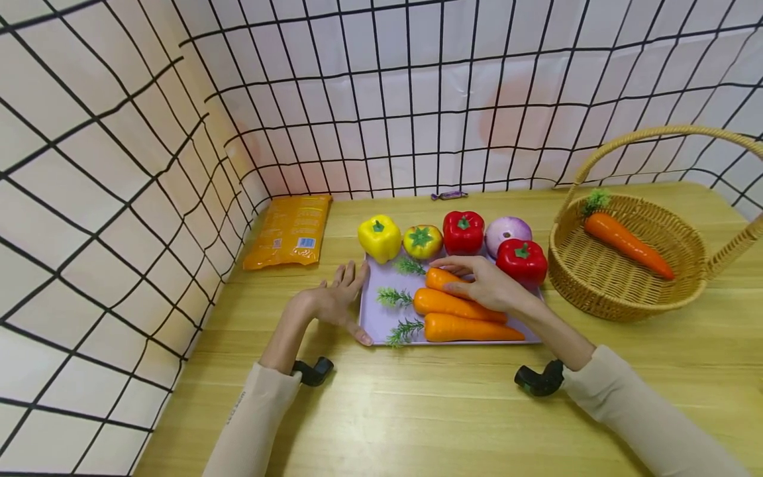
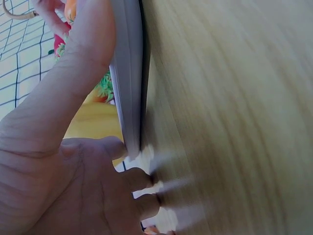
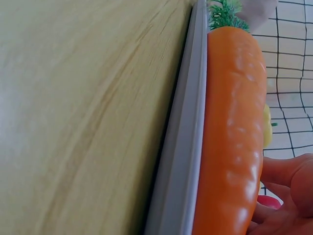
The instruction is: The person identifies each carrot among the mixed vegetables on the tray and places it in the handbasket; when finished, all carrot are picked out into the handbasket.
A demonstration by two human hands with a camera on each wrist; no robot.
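Observation:
A lilac tray (image 1: 374, 326) bears three carrots with green tops. My right hand (image 1: 485, 281) reaches over it and grips the farthest carrot (image 1: 440, 278) between thumb and fingers, hiding much of it. Nearer me lie the middle carrot (image 1: 459, 305) and the front carrot (image 3: 232, 122), which runs along the tray's near rim. At the tray's left side rests my left hand (image 1: 336, 301), fingers spread, thumb at the near left corner. Along the back of the tray sit a yellow bell pepper (image 1: 379, 240), a yellow-red tomato (image 1: 422, 242), two red bell peppers (image 1: 463, 232) and a purple onion (image 1: 508, 234).
To the right stands a wicker basket (image 1: 620, 301) with a tall handle and one carrot (image 1: 632, 246) inside. An orange packet (image 1: 289, 232) lies at the back left, and a purple wrapped candy (image 1: 450, 195) near the back edge. Black wire grid (image 1: 408, 99) encloses the wooden table.

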